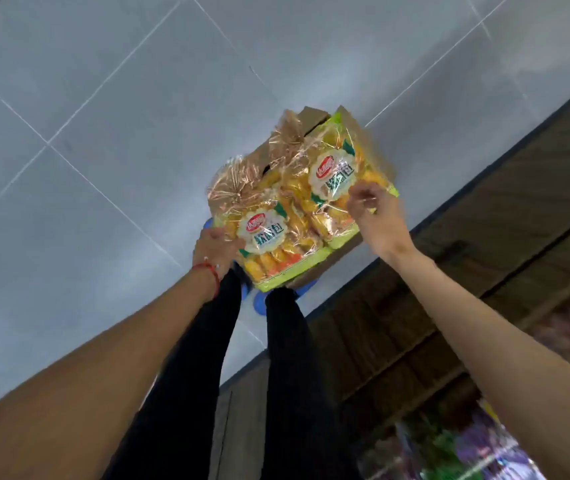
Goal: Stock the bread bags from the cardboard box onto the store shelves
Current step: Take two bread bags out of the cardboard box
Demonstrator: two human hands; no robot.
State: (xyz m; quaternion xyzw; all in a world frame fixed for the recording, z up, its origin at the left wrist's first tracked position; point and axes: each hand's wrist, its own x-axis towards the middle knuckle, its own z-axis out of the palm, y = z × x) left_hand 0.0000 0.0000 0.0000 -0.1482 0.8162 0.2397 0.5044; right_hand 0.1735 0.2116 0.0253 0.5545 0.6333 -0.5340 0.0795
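Two bread bags lie side by side over the open cardboard box point(314, 124), which sits on the floor below both hands. The left hand point(216, 245) is pressed against the near edge of the left bread bag point(266, 233), its grip closed on the bag's side as far as can be seen, though the fingers are mostly hidden under the wrapper. The right hand point(371, 209) pinches the near corner of the right bread bag point(332, 174) between thumb and fingers.

The wrappers are thin, glossy plastic, so a pinch at one corner looks risky: my guess is the right bag could swing, slide out of the grip, or stretch at the seam once it is lifted. The left bag, held only at its edge, may tip and sag away from the hand. Squeezing harder to make up for that would likely crush the soft rolls inside. The tied, gathered tops on the far side of both grips could also snag on the box flaps.

The floor point(103, 116) is pale grey tile with thin light joints, bare around the box. To the right of the right hand runs the dark wooden base of the shelves point(484, 237), and blurred coloured packs point(467, 448) show nearer the person. The person's dark trouser legs point(287, 358) and blue shoes point(259, 303) stand just this side of the box.
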